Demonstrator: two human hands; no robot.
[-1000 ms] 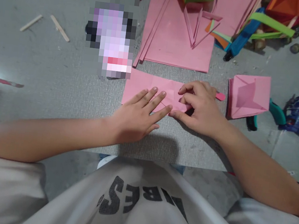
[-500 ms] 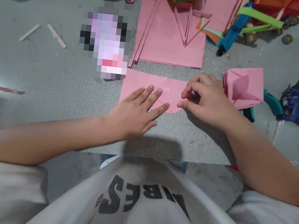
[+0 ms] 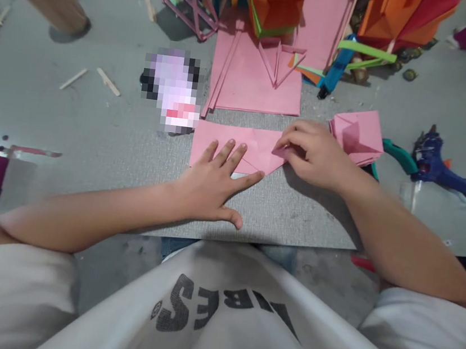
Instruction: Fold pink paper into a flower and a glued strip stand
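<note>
From where I stand, the pink folded paper strip (image 3: pixel 207 143) lies flat on the grey table (image 3: pixel 274 219), just below the large pink sheet (image 3: pixel 255 92). The work looks like shaping the strip's right end, where the lower edge runs off at a slant and faint creases cross the surface.

To do this well, I'd keep the bracing palm light but firm so the strip can't skid, line up the flap's edges before any pressure goes on, and then run a fingertip outward from the point along the crease. Pressing too soon would likely set a crooked line, and paper this thin probably shows every stray fold.

The left hand (image 3: pixel 210 186) is open, palm down, fingers fanned across the strip's lower edge and the thumb splayed out onto the table. Its forearm comes in low from the side. The right hand (image 3: pixel 316 153) is curled, thumb and fingertips pinching the paper at the strip's right end, its wrist slightly raised and its forearm slanting in from the lower right. Just beyond its knuckles sits the pink folded-paper stack (image 3: pixel 359 133), with the blue glue gun (image 3: pixel 432 159) farther right.
</note>
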